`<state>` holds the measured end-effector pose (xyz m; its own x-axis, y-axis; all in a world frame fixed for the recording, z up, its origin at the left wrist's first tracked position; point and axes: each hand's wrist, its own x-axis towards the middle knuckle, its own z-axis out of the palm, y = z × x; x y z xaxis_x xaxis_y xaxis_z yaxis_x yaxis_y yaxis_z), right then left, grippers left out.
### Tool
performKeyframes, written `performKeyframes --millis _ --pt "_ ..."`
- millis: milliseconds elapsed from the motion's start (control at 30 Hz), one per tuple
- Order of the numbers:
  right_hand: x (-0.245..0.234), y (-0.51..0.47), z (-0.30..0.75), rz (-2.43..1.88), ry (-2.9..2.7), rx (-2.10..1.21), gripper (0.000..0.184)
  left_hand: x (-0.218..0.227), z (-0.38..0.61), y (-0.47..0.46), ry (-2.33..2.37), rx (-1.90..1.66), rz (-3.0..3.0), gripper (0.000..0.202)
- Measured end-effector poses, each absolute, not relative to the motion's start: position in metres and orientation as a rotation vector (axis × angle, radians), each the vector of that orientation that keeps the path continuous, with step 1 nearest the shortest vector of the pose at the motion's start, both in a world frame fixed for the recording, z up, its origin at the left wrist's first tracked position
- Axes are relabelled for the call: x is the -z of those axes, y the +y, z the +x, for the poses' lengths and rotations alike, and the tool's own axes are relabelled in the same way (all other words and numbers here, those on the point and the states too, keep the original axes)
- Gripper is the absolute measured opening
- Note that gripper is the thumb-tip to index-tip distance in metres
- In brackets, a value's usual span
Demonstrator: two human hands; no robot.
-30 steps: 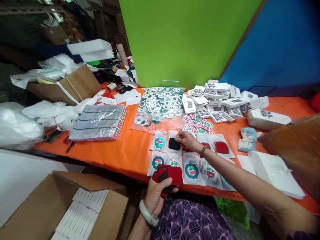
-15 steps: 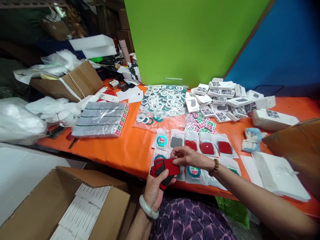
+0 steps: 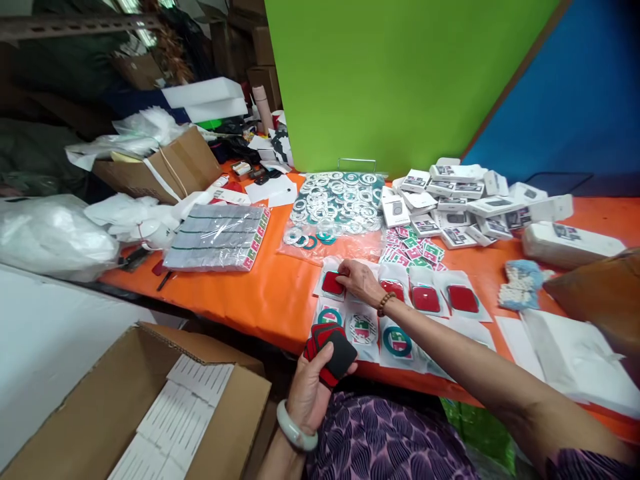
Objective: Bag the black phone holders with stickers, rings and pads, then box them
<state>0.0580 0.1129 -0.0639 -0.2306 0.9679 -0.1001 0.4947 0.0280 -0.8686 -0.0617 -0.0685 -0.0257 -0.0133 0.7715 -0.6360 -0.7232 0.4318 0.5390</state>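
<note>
Four red pads (image 3: 426, 299) lie bagged in a row; two cardboard boxes (image 3: 175, 163) stand open.
</note>
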Motion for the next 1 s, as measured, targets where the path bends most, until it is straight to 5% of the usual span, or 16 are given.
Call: performKeyframes --millis 133,333,667,1000 --pt "0.046 0.086 0.070 -1.350 -1.907 -1.090 0.015 0.029 -0.064 -0.068 1.094 -1.209 0.079 0.034" --pt "0.041 0.031 0.081 -1.091 -1.716 -2.001 0.037 0.033 -0.063 -0.068 1.098 -1.249 0.109 0.042" --pt "0.063 -0.011 0.080 -1.174 -1.477 -1.887 0.014 0.037 -0.064 -0.082 1.101 -1.266 0.085 0.036" --pt "0.056 -0.031 0.081 -1.168 -1.447 -2.011 0.020 0.045 -0.062 -0.099 1.230 -1.422 0.004 0.034"
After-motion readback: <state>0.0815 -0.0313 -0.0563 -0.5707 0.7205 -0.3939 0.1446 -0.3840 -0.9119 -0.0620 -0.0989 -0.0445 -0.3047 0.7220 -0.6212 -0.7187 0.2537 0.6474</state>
